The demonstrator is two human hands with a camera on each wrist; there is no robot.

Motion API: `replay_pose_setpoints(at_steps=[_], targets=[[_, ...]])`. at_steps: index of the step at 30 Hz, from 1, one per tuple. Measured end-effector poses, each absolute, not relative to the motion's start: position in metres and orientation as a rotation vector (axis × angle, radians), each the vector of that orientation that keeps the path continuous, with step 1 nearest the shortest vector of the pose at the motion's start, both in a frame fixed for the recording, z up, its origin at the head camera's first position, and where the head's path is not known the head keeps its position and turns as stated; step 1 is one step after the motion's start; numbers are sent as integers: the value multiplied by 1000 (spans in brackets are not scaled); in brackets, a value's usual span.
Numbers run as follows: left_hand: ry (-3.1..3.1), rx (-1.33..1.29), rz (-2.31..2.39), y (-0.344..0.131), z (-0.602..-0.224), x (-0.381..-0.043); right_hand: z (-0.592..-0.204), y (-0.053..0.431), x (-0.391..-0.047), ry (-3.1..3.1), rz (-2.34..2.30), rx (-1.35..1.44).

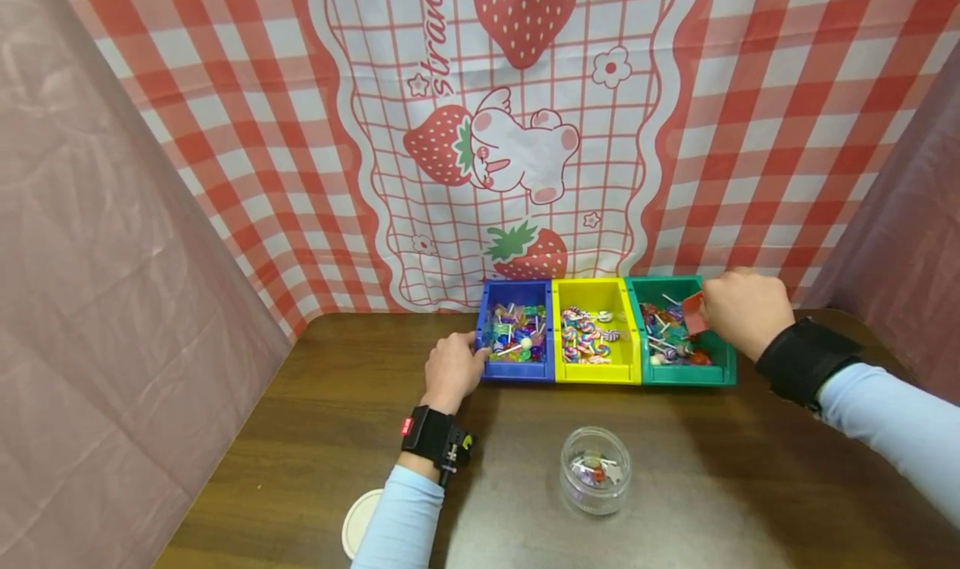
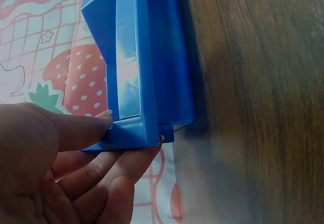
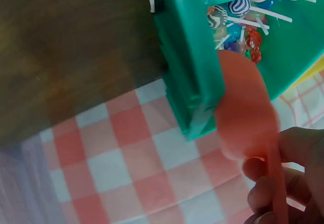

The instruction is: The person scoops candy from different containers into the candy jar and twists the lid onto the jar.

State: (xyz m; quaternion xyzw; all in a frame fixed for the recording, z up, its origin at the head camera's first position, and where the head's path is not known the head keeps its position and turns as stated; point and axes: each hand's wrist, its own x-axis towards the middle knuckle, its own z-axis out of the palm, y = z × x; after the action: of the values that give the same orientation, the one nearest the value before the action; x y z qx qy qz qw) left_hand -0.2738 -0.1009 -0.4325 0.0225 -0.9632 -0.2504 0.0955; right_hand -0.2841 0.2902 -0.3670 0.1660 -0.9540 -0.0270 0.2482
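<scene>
My left hand (image 1: 454, 366) pinches the side wall of the blue bin (image 2: 169, 57), thumb on the inside and fingers outside. In my right hand (image 1: 746, 309) is a coral-red plastic scoop (image 3: 247, 105), gripped by its handle. The scoop's bowl overlaps the side rim of the green bin (image 1: 688, 375) in the right wrist view. Inside the green bin lie small mixed candies and lollipops (image 3: 238, 24). A yellow bin (image 1: 597, 373) with striped lollipops (image 1: 588, 336) sits between the blue and green ones. The blue bin holds colourful small pieces (image 1: 516, 331).
A clear glass jar (image 1: 596, 498) with a few small pieces at its bottom stands in front of the bins. A round cream lid (image 1: 358, 519) lies beside my left forearm. A checked strawberry cloth (image 1: 517, 219) hangs right behind the bins. One white stick (image 3: 152, 3) lies near the green bin.
</scene>
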Motion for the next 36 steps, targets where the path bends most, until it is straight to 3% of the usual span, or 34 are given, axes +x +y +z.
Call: replay_pose_setpoints(at_steps=[16,36], targets=[[-2865,80,-745,-101,-438,-272,-385,265,-289,-2616,-169,501],[-2854,76,-737,-101,-436,-276,-376,286,-318,-3127,275,2]])
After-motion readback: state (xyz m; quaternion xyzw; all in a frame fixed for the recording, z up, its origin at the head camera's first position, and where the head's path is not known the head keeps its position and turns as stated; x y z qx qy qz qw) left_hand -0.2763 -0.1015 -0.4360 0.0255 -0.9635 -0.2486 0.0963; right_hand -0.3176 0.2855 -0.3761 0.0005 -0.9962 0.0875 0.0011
